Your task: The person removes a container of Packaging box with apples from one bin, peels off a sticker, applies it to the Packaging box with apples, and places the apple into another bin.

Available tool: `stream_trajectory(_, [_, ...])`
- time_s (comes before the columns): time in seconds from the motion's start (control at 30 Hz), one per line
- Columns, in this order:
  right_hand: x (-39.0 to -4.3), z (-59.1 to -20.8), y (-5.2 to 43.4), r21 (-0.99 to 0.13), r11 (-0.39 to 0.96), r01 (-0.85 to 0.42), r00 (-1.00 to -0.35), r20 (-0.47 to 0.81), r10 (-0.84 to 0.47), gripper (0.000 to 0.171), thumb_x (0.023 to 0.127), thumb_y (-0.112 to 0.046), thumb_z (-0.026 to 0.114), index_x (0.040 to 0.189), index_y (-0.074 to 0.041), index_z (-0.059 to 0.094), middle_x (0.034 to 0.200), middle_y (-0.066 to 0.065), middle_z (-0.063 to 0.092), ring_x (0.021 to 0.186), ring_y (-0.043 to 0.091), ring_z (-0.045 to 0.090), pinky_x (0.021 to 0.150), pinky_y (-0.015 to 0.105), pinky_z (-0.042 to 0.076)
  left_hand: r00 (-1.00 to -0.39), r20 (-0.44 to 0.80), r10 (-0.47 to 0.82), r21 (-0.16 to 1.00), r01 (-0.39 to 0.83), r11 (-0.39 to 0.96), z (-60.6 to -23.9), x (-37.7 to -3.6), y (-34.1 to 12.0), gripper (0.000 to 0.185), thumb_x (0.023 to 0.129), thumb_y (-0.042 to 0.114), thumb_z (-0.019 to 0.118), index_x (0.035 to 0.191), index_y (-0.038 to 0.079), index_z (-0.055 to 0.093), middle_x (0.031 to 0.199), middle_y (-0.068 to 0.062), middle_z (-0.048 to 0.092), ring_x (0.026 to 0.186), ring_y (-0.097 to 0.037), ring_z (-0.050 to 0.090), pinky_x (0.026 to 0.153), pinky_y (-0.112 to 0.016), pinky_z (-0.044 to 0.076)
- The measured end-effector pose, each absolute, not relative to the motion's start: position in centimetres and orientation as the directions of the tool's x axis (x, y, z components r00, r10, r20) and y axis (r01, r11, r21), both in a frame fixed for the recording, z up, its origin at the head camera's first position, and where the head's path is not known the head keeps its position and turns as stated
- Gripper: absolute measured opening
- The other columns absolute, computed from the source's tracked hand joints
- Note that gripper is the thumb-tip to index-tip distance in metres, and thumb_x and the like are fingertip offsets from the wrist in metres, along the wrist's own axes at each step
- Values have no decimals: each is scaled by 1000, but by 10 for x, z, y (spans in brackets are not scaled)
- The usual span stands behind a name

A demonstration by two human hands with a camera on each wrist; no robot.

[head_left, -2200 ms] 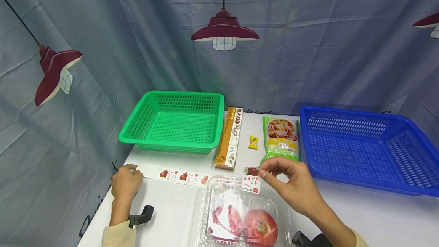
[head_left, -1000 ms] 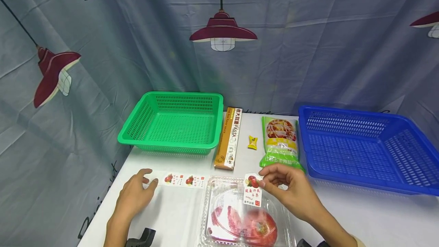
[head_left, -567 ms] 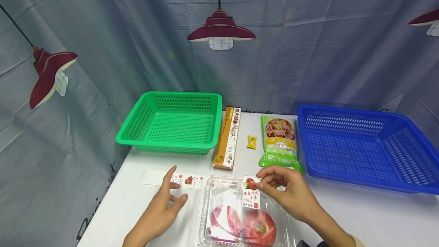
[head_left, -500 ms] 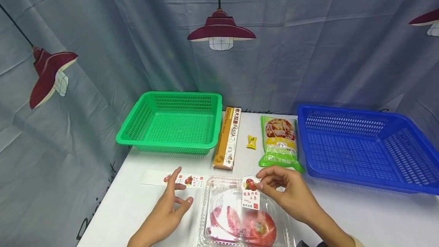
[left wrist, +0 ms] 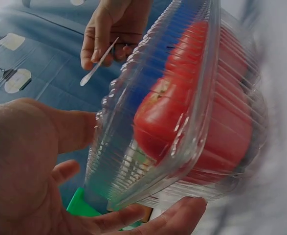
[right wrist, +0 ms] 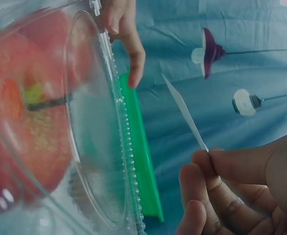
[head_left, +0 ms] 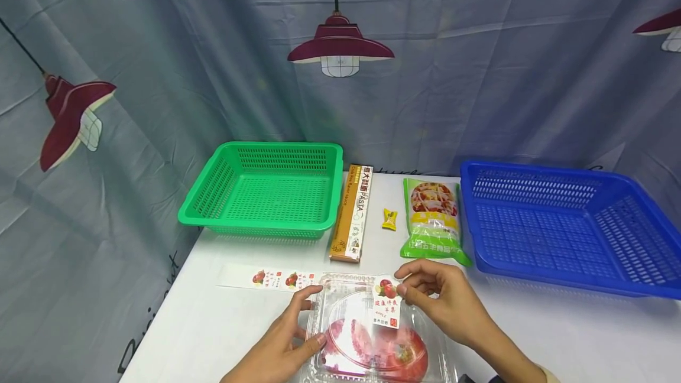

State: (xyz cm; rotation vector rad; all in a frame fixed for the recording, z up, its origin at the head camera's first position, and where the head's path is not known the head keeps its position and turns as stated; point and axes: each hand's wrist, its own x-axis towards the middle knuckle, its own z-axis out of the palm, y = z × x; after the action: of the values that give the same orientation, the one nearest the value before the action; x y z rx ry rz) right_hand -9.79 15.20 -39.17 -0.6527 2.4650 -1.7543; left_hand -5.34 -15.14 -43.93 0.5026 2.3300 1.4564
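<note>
At the front of the white table (head_left: pixel 204 321) stands a clear box (head_left: pixel 343 279), lid closed, with red fruit (head_left: pixel 401 353) visible inside. The left hand (head_left: pixel 282 341) is clamped on the box's left side, thumb on the lid, fingers along the wall. The right hand (head_left: pixel 444 297) has thumb and forefinger together, pinching a label (head_left: pixel 386 306) by its upper right edge; the other fingers are bent in. The label, printed with fruit and red writing, is held tilted above the back part of the lid, and both wrist views show it apart from the box. To the left lies a label strip (head_left: pixel 271 278) bearing two printed labels, its right end reaching the box's back left corner; whether it runs underneath cannot be determined. Behind, from left to right, are a green basket (head_left: pixel 289 232), a pasta carton (head_left: pixel 352 214), a small yellow packet (head_left: pixel 389 219), a green food bag (head_left: pixel 433 220) and a blue basket (head_left: pixel 553 282).
</note>
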Motion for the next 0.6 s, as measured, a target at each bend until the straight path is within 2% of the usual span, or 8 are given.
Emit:
stream_trajectory(0.1, [-97, -393, 152, -914, 272, -302, -909, 189, -372, 11, 85, -15, 68, 96, -12, 65, 74, -1, 66, 61, 18, 62, 55, 31, 51, -874, -101, 475, 902, 120, 414, -439, -54, -151, 63, 93, 35, 55, 145, 29, 19, 134, -24, 33, 80, -18, 55, 61, -29, 48])
stream_trajectory(0.37, [-97, -391, 148, -911, 334, -240, -912, 94, -399, 6, 85, -16, 69, 90, -18, 71, 77, -6, 67, 62, 16, 63, 55, 29, 51, -880, -94, 465, 873, 152, 464, -436, -52, -151, 50, 93, 41, 53, 138, 35, 31, 138, -6, 36, 80, -12, 56, 63, -29, 48])
stream_trajectory(0.6, [-96, -395, 146, -901, 369, -226, -901, 50, -430, 5, 84, -19, 69, 89, -17, 71, 78, -7, 68, 59, 14, 62, 52, 28, 50, -882, -85, 463, 891, 141, 432, -436, -52, -151, 52, 92, 39, 56, 138, 34, 33, 137, -8, 37, 79, -15, 55, 59, -28, 48])
